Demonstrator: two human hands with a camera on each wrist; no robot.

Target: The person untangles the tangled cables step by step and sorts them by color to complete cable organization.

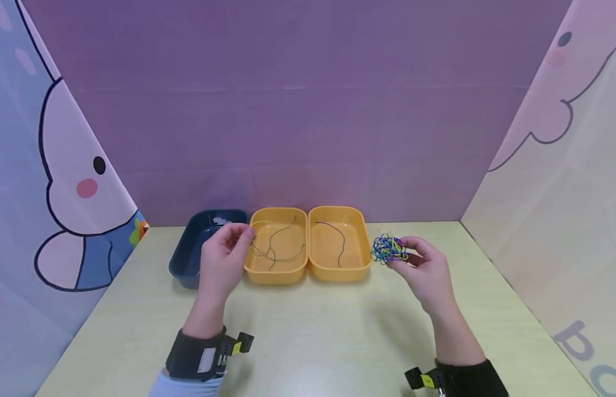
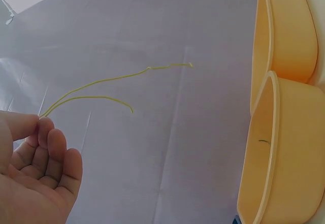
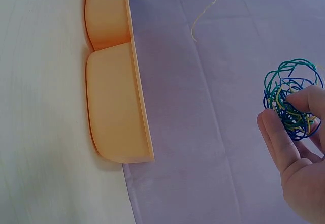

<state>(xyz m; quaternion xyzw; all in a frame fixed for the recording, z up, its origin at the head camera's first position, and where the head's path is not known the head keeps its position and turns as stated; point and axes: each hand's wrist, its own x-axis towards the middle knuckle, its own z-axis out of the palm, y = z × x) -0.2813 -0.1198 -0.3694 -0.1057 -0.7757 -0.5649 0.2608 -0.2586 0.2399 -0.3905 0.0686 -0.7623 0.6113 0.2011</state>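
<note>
My left hand [image 1: 223, 270] pinches a thin yellow wire [image 2: 101, 81] between thumb and index finger. In the left wrist view the wire is doubled, with two unequal ends curving out from the fingertips, the longer one slightly kinked. My right hand [image 1: 429, 273] holds a loose ball of tangled wires [image 1: 386, 248] in blue, green and yellow, gripped between thumb and fingers. The left hand is raised between the dark blue bin [image 1: 181, 264] and the middle yellow bin [image 1: 277, 277]. The right hand is just right of the right yellow bin [image 1: 340, 273].
Several thin wires [image 1: 273, 251] lie in the middle bin. One dark curved wire [image 1: 343, 242] lies in the right bin. Something whitish [image 1: 220, 220] is in the blue bin, partly behind my left hand. The three bins stand side by side on a pale table [image 1: 308, 336], before a purple cloth backdrop [image 1: 308, 110].
</note>
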